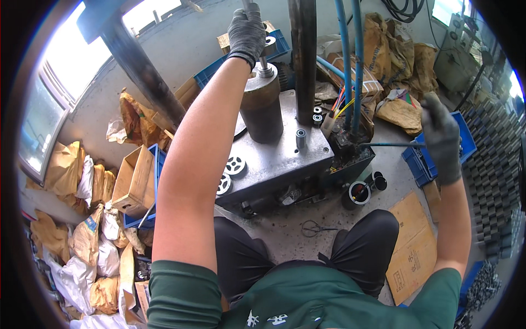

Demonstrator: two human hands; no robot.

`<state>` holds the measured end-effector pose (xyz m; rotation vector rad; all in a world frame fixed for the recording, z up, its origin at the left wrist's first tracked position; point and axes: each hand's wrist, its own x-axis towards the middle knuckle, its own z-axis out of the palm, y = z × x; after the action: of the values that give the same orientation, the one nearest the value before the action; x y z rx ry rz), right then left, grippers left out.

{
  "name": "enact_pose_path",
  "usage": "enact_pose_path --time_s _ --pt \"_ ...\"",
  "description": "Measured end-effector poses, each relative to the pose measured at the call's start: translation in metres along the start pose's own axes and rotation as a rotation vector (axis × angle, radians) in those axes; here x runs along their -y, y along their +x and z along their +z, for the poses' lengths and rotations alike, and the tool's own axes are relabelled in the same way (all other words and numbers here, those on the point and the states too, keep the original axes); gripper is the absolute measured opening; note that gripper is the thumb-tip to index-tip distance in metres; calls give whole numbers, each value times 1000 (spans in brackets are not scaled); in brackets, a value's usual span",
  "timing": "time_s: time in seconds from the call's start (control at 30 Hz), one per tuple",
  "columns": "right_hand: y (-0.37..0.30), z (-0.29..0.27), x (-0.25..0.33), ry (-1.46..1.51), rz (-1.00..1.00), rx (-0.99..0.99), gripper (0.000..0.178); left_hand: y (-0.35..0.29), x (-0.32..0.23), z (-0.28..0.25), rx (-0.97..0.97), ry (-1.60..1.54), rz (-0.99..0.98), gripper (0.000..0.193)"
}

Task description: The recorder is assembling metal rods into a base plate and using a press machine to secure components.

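My left hand (245,34), in a grey glove, is raised at the far side. Its fingers are wrapped round a metal rod (251,7) above a thick steel cylinder (262,112). A slimmer shiny shaft (264,67) rises from the cylinder's top, partly behind my wrist. The cylinder stands on a steel machine table (285,145). Out to the right, my right hand (442,140), gloved too, is closed at the end of a thin lever (392,145); its fingers are somewhat blurred. White spoked wheels (235,165) and a small metal sleeve (300,137) rest on the table.
Dark posts (303,60) and blue hoses (359,66) rise behind the table. A blue crate (421,167) stands right, near stacked dark metal parts (496,181). Scissors (318,228), a black pot (357,195) and flat cardboard (413,252) lie below. Sacks (87,238) and a wooden box (134,183) fill the left.
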<state>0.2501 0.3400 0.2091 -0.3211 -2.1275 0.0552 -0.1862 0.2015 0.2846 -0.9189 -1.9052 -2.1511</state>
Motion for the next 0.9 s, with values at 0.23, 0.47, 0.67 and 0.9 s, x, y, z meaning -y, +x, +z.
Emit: enact_pose_path --time_s 0.23,0.47,0.67,0.9 --pt "53 21 -34 -119 282 35 64 0 -3 3 -9 80 14 48" --pt "-15 -11 -26 -27 155 129 29 3 -2 1 -31 115 -1 48" --pt "-65 -45 17 -80 236 409 19 -5 -4 -3 -75 327 141 61" --pt "-58 -49 19 -105 262 753 15 3 1 -3 -89 295 183 60"
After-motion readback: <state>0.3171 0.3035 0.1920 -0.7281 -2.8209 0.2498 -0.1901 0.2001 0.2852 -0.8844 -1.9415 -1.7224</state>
